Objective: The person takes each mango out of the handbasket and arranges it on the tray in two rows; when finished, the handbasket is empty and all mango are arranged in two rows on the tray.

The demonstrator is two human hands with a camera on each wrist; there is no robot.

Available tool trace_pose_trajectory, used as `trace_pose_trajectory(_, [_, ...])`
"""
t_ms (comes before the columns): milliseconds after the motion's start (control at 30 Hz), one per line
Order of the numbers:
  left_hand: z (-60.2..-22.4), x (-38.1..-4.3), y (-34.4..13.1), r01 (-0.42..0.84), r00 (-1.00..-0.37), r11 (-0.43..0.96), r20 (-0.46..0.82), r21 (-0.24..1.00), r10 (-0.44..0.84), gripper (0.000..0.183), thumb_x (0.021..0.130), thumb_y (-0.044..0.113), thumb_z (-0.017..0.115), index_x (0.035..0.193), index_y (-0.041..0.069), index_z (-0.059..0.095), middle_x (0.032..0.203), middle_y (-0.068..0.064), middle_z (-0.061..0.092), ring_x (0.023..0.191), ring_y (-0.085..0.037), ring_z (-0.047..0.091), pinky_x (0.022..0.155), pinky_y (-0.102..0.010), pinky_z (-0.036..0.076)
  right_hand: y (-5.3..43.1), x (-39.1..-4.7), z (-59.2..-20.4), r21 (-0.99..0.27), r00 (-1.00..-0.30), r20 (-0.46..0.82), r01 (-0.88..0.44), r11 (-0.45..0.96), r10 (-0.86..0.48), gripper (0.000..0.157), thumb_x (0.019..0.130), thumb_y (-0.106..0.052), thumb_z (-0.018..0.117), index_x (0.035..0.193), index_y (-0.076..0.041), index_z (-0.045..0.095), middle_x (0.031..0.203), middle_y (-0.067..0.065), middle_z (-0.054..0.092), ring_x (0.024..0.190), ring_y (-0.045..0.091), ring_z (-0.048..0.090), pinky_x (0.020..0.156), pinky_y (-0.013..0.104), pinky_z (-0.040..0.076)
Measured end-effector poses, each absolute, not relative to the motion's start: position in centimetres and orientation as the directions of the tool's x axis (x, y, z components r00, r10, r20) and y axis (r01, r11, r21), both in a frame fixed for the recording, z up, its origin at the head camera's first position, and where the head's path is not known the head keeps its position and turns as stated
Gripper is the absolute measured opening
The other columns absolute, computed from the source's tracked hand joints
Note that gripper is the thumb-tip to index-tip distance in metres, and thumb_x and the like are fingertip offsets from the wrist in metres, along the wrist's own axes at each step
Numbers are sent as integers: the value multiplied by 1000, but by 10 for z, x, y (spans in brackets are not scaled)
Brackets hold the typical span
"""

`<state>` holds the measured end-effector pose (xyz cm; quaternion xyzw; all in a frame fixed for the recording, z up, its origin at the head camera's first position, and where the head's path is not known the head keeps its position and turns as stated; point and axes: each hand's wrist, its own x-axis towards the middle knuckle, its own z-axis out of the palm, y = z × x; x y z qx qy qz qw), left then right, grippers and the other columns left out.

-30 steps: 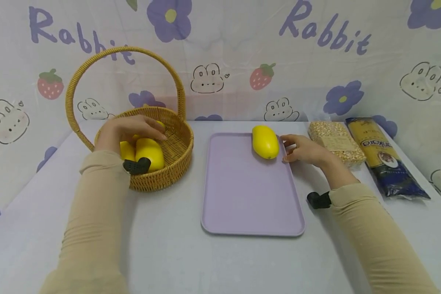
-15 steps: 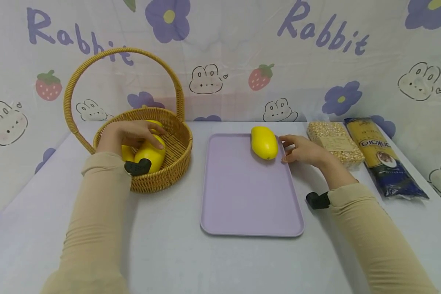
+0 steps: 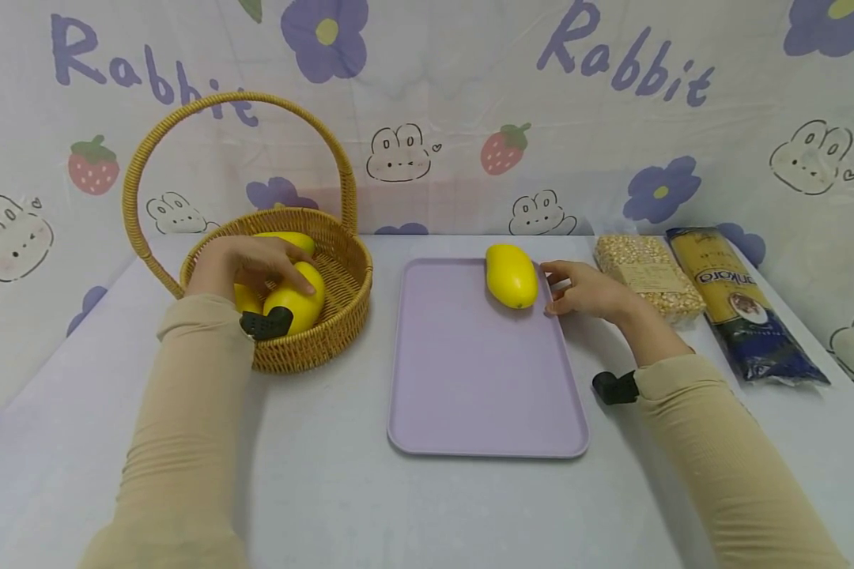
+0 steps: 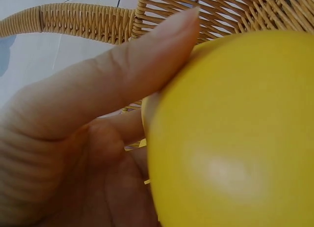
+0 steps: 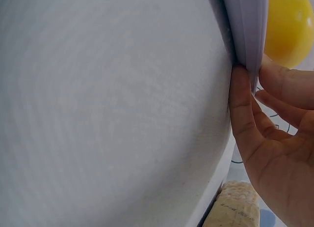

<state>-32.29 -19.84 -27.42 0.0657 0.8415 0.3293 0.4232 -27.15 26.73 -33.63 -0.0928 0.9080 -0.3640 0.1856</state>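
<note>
Fingers [image 3: 300, 276] of the left hand [image 3: 252, 257], bent over a yellow mango [image 3: 304, 294] inside the wicker basket [image 3: 306, 357], which stands left of centre near the far edge of the worktop [image 3: 313, 482]. The grip is spread about as wide as the fruit: in the left wrist view the thumb [image 4: 142, 60] lies along one side of the rounded surface, and the other fingers pass behind it, where their tips are hidden. The mango sits under the palm, towards the basket's near wall, its near end partly covered by the black wrist device [image 3: 266, 322]. A second mango [image 3: 289, 240] lies beyond the hand, by the basket's far wall; a further yellow fruit [image 3: 247, 299] shows only in part beneath the wrist.

The right hand [image 3: 587, 291] holds the far right corner of the lilac tray [image 3: 480, 379], thumb and fingers parted only slightly, with the rim between them. Just beside these fingers, a mango [image 3: 512, 276] lies in the same corner of the tray. Towards the worktop's far right corner lie a clear packet of corn kernels [image 3: 648, 276], near the right hand, and, nearer the right edge, a gold and dark-blue packet [image 3: 743, 300].
</note>
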Motion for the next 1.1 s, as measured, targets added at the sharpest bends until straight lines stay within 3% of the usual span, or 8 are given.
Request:
trace_pose_trajectory(300, [-276,-324,-198,-128,-626,798,-672,589,395,84,91,34,67,154,4,21,142,-14,39,125,-26,48,113,-41,44,267,-270,-336,-700,-914,-271,-29,714,-303,78,89,-4,63,153,6,20,151,33,32,130,46,44,115,60,36])
trace_pose_trajectory(433, [-275,-325,-198,-77,-683,775,-599,628,418,82,91,35,68,152,-1,26,137,-14,45,120,-23,53,109,-37,48,267,-271,-337,-697,-914,-275,-25,717,-299,78,89,-4,64,153,6,20,151,33,31,131,46,43,115,61,35])
trace_pose_trajectory(500, [-273,-325,-197,-55,-732,738,-529,673,428,71,91,33,69,146,-1,38,133,-14,48,117,-24,55,104,-35,51,268,-271,-338,-696,-913,-277,-24,718,-299,78,89,-4,64,154,6,20,152,33,31,131,47,43,115,61,35])
trace_pose_trajectory(567, [-268,-325,-196,-27,-774,698,-458,715,438,63,91,31,69,141,2,44,141,-15,44,121,-25,50,104,-35,51,268,-271,-338,-694,-913,-278,-24,720,-299,79,89,-4,64,154,6,20,152,33,31,131,47,43,115,61,36])
trace_pose_trajectory(667, [-257,-324,-191,-18,-799,621,-385,784,462,61,92,26,67,144,5,43,146,-14,41,123,-24,49,105,-36,50,269,-272,-338,-690,-914,-275,-27,723,-297,78,89,-4,63,154,6,20,151,33,31,130,46,44,114,61,36])
trace_pose_trajectory(733, [-248,-323,-187,4,-802,584,-346,812,487,63,93,25,66,148,9,39,146,-10,41,122,-20,49,105,-34,51,269,-272,-336,-689,-915,-273,-30,724,-298,78,89,-4,63,154,6,20,151,33,32,130,46,44,114,61,37])
trace_pose_trajectory(900, [-233,-320,-171,65,-791,458,-234,887,566,55,96,17,60,146,13,38,128,-2,55,110,-16,59,95,-27,55,269,-272,-335,-691,-914,-273,-30,722,-300,78,89,-4,64,154,6,21,151,33,32,130,46,44,114,61,37])
trace_pose_trajectory(1100, [-220,-313,-147,72,-786,295,-127,953,605,52,97,14,56,145,16,35,127,-4,52,106,-17,59,92,-26,56,269,-273,-337,-689,-914,-269,-37,724,-303,79,88,-4,64,153,6,21,150,34,33,129,46,45,113,60,38])
